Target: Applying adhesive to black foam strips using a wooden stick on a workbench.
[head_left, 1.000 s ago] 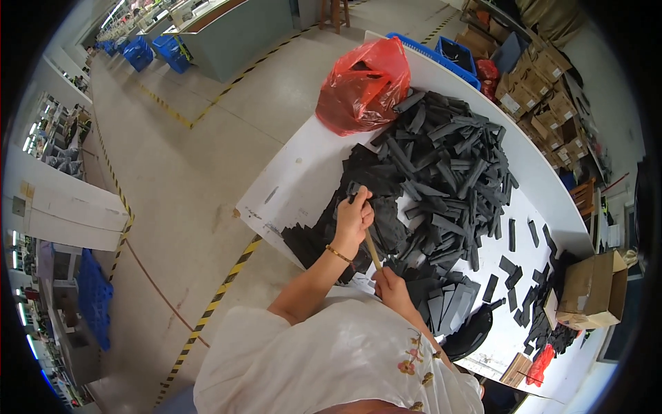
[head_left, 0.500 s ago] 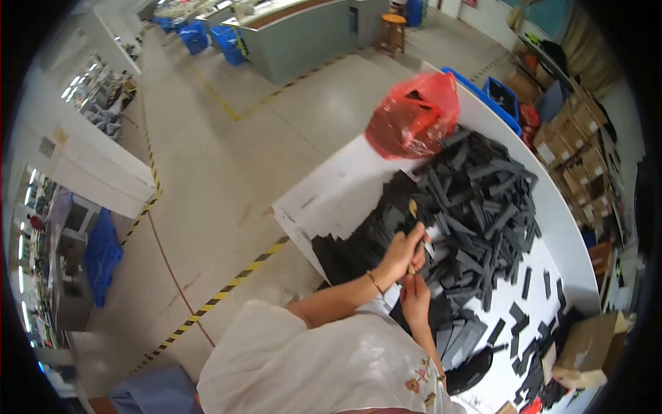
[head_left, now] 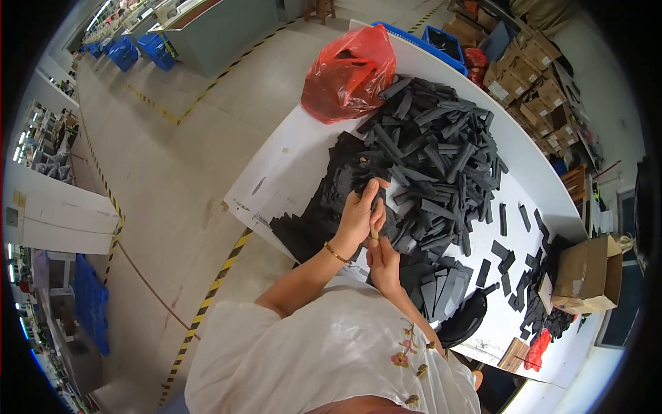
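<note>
Both hands on strip | L grip [head_left: 358, 214] pinching black strip [head_left: 376, 201] | R grip [head_left: 383, 261] holding tan stick [head_left: 374, 231]

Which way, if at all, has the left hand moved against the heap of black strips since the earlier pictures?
Cannot tell: the camera itself shifted, and the left hand sits at the near edge of the black strip heap throughout, above the right hand.
</note>
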Demonstrator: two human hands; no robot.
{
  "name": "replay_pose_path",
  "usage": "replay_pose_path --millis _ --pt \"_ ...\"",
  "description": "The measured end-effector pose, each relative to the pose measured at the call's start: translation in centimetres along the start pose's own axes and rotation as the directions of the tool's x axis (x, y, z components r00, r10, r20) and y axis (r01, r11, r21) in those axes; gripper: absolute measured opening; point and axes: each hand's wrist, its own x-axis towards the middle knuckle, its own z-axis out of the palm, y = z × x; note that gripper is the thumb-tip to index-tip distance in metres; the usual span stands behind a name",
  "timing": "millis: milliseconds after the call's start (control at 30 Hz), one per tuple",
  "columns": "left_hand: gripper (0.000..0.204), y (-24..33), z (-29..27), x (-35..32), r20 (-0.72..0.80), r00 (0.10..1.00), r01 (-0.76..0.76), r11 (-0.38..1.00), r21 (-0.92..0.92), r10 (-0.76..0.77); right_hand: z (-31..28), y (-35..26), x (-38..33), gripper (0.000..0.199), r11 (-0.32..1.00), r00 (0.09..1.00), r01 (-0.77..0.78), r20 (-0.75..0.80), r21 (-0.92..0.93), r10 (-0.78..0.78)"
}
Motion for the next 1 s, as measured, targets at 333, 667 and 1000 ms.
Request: replay_pose_path --millis 333,667,1000 --pt "0.04 1.1 1.0 0.2 -0.085 0.985 -0.146 0.989 0.027 0.148 1.2 0.2 1.0 0.024 0.984 0.977 0.162 -0.127 -0.068 -0.17" --pt "0.029 2.8 0.9 1.6 -0.19 0.972 -0.162 0.98 -0.115 0.138 1.2 0.1 1.1 0.018 0.976 0.981 0.151 -0.097 -0.154 -0.167" --pt "0.028 3.0 -0.3 2.5 -0.237 0.962 -0.157 0.984 -0.083 0.133 1.0 0.4 -0.6 0.021 0.993 0.996 0.057 -0.056 -0.106 -0.063"
